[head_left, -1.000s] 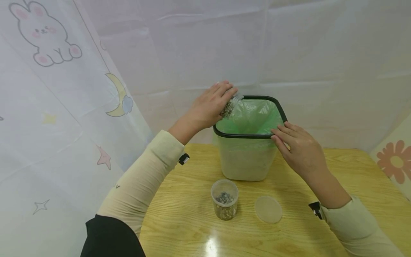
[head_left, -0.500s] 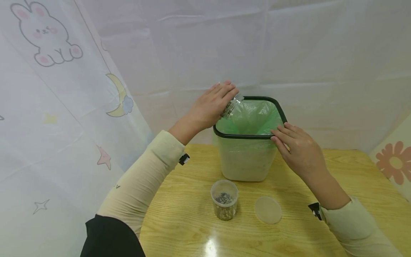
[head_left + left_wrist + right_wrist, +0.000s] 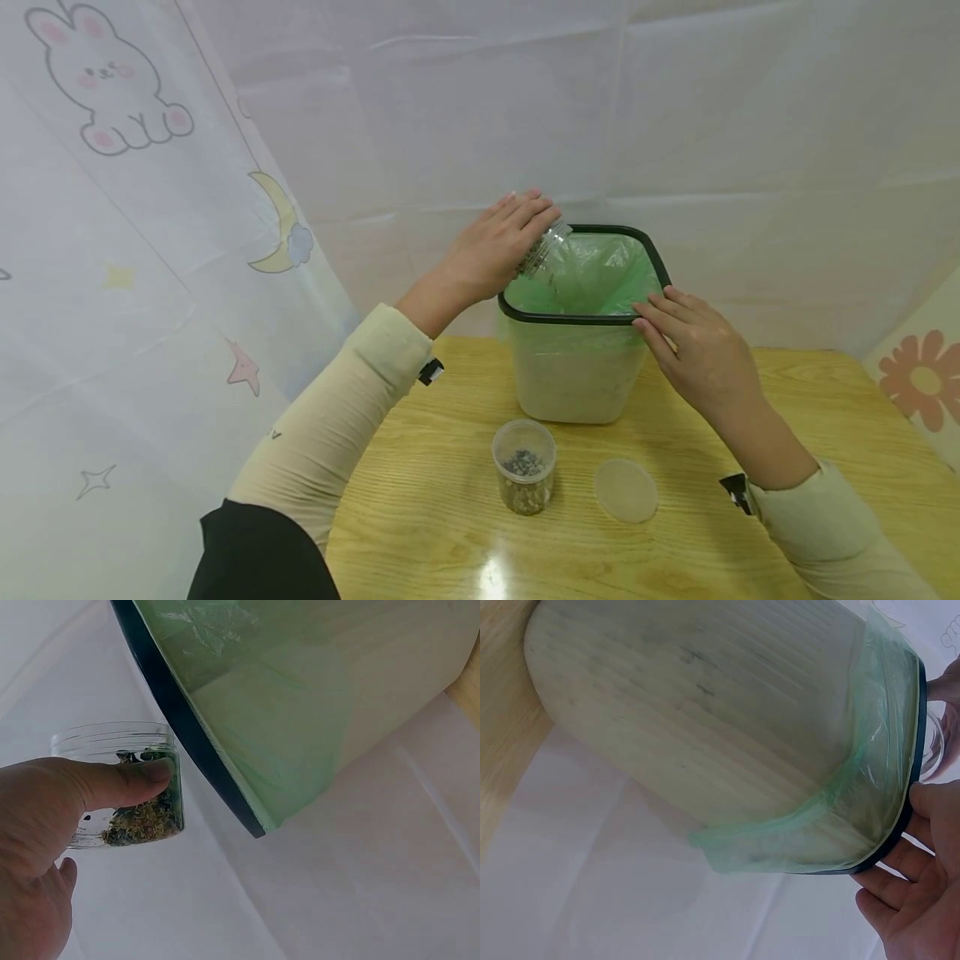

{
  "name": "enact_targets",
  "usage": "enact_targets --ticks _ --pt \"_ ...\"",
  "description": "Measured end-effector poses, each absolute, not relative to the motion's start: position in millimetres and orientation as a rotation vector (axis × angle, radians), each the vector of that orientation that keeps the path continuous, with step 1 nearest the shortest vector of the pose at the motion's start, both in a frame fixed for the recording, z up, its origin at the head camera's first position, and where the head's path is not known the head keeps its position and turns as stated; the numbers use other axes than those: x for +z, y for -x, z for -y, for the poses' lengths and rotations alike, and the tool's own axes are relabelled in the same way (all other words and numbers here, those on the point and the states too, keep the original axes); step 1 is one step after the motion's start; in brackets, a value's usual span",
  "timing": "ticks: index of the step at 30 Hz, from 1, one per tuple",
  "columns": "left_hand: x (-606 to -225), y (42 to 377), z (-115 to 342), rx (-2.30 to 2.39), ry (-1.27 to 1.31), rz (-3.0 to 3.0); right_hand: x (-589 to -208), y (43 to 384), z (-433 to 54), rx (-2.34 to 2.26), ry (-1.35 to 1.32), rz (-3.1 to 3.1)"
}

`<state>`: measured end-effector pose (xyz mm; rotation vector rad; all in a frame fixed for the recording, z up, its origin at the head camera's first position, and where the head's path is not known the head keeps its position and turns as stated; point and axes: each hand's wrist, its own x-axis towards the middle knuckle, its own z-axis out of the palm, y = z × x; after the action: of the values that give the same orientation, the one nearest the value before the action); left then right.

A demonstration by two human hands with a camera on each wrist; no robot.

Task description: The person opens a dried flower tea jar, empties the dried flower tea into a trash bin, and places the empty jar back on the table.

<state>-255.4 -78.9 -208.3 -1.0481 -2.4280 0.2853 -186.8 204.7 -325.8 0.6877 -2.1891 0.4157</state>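
Tipped over the bin's left rim, a clear screw-neck jar is in the grip of my left hand. In the left wrist view, the thumb lies along the jar's side, and dry brown-green bits have gathered inside near its lower wall. A few dark specks show below the mouth, over the green liner. My right hand holds the right front corner of the trash bin's dark rim, thumb outside and fingers over it. The pale bin stands upright.
In front of the bin, an uncovered clear tub holds grey and brownish bits. A round translucent lid lies to its right on the wooden table. A pale sheet hangs close behind the bin.
My left hand has shifted slightly right with the jar, tipping it a little. Dark specks now show below its mouth. My right hand stays at the rim.
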Motion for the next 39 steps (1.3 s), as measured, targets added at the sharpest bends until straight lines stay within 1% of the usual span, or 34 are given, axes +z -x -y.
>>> enact_targets --ticks 39 --pt "-208.6 258.5 74.7 0.272 1.061 2.47 -323.2 189.6 -210.6 0.435 -0.708 2.209"
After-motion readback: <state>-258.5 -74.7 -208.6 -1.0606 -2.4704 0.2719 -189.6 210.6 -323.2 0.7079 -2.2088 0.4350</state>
